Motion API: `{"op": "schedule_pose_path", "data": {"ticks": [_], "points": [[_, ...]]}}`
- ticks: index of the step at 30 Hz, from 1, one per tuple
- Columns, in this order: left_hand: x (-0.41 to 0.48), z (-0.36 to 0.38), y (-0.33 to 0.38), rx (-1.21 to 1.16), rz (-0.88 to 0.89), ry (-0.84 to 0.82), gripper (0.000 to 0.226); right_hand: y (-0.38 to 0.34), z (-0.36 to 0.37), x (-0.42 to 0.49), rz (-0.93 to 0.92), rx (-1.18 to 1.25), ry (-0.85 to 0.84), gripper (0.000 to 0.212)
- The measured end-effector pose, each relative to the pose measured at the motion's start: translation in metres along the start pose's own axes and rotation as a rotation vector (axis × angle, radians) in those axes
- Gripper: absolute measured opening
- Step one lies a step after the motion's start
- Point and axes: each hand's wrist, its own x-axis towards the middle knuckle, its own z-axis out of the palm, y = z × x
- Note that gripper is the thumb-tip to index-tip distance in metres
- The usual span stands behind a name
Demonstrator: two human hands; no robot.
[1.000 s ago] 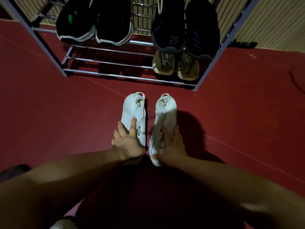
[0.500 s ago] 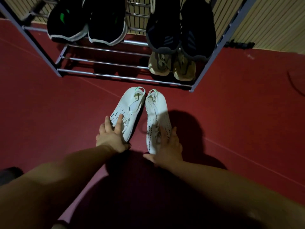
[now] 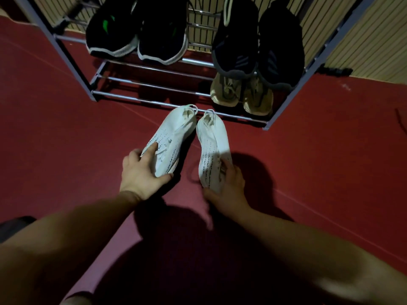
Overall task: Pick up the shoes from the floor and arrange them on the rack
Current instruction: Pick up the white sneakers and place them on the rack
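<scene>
Gripping left shoe (image 3: pixel 170 142) in left hand (image 3: pixel 142 172), right shoe (image 3: pixel 211 146) in right hand (image 3: pixel 230 188); lift level, heels first onto rack (image 3: pixel 154 101).

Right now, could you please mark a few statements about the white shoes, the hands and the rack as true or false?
1. The left hand grips one white knit shoe, and the right hand grips the other white knit shoe. True.
2. Both white shoes rest on the grey metal rod rack. False: the hands hold them just in front of it, over the red floor.
3. The tan pair of shoes sits at the right end of the lowest shelf. True.
4. The black shoes with white soles stand on the lowest shelf. False: they are on a higher shelf, at the left.
</scene>
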Motion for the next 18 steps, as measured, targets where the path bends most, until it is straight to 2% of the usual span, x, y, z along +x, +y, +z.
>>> {"op": "schedule_pose_path", "data": {"ticks": [2,5,9,18], "points": [[0.003,-0.002,0.000,-0.071,-0.030,0.041,0.113,-0.013,-0.001,0.007,-0.053,0.022,0.026,0.115],[0.011,-0.005,0.005,-0.173,-0.070,0.096,0.108,-0.036,0.001,0.017,-0.086,0.104,0.069,0.105],[0.025,-0.011,0.012,-0.215,-0.100,0.165,0.099,-0.055,0.010,0.033,-0.155,0.106,0.153,0.108],[0.058,-0.006,0.026,-0.297,-0.151,0.188,0.095,-0.081,0.013,0.075,-0.107,0.137,0.206,0.100]]}}
